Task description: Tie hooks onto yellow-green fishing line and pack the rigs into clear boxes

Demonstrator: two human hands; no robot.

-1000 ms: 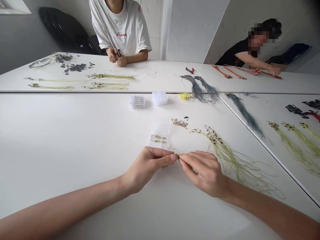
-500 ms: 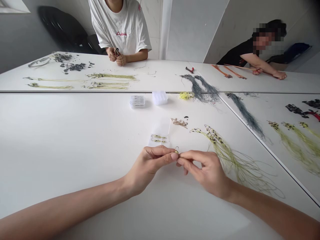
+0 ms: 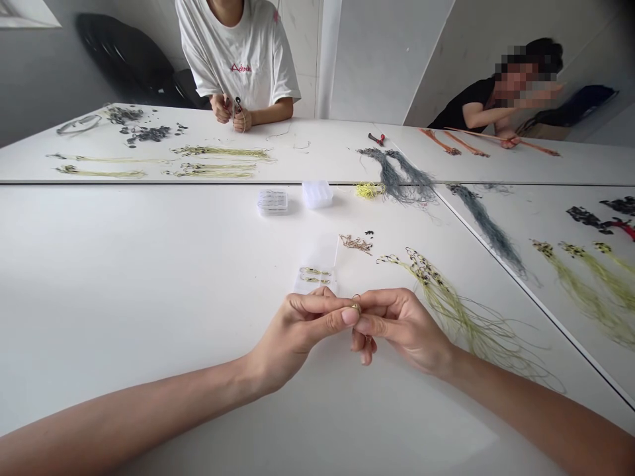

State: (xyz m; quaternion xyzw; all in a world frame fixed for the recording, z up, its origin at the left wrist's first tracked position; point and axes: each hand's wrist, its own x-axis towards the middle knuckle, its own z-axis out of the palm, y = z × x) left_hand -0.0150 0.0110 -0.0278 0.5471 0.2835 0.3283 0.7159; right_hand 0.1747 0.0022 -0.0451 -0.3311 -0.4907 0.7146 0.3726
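Carefully, the fingers (image 3: 348, 316) of the left hand (image 3: 297, 330) and right hand (image 3: 407, 327) pinch narrowly on a tiny gold fishing hook (image 3: 356, 307): light, stiff, slippery, best gripped by its shank. Just beyond the hook lies a clear case (image 3: 315, 277) of short green rigs (image 3: 313, 275); farther off, green lines (image 3: 476, 334) and two clear boxes (image 3: 272, 202).

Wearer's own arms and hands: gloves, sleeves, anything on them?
All bare. The left hand and right hand have no gloves, tape or visible rings. The left forearm and right forearm show no sleeve, watch, bracelet or cable within the frame.
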